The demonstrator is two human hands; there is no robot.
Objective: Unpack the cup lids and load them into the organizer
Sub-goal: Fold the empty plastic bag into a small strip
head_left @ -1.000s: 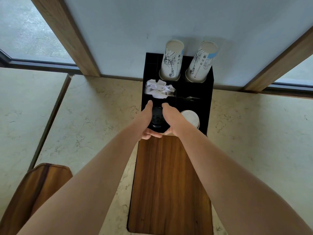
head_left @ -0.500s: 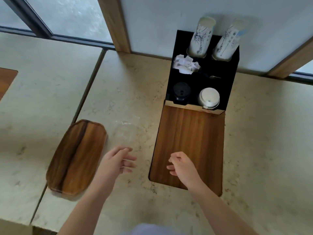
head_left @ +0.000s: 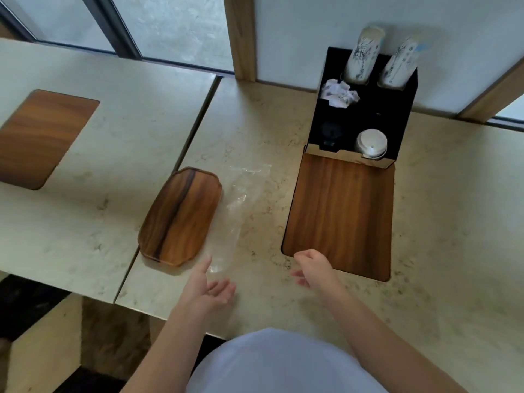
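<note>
A black organizer (head_left: 402, 114) stands against the wall at the far right. Its front left slot holds black cup lids (head_left: 330, 133); its front right slot holds white cup lids (head_left: 371, 142). An empty clear plastic sleeve (head_left: 241, 199) lies flat on the counter between the wooden tray and the inlaid board. My left hand (head_left: 211, 287) hovers palm up with fingers spread, just past the sleeve's near end. My right hand (head_left: 313, 266) hangs loosely curled at the near left corner of the wooden board, holding nothing.
Two stacks of printed paper cups (head_left: 363, 56) and crumpled white napkins (head_left: 338, 95) fill the organizer's rear slots. A wooden tray (head_left: 181, 217) lies left of the sleeve. A wooden board (head_left: 340, 214) is inlaid in the marble counter (head_left: 255, 123). Another inlay (head_left: 37, 137) is at far left.
Both hands left the organizer's black-lid slot and drew back to the counter's near edge. The view has pulled back and swung left, showing the tray and the plastic sleeve.
</note>
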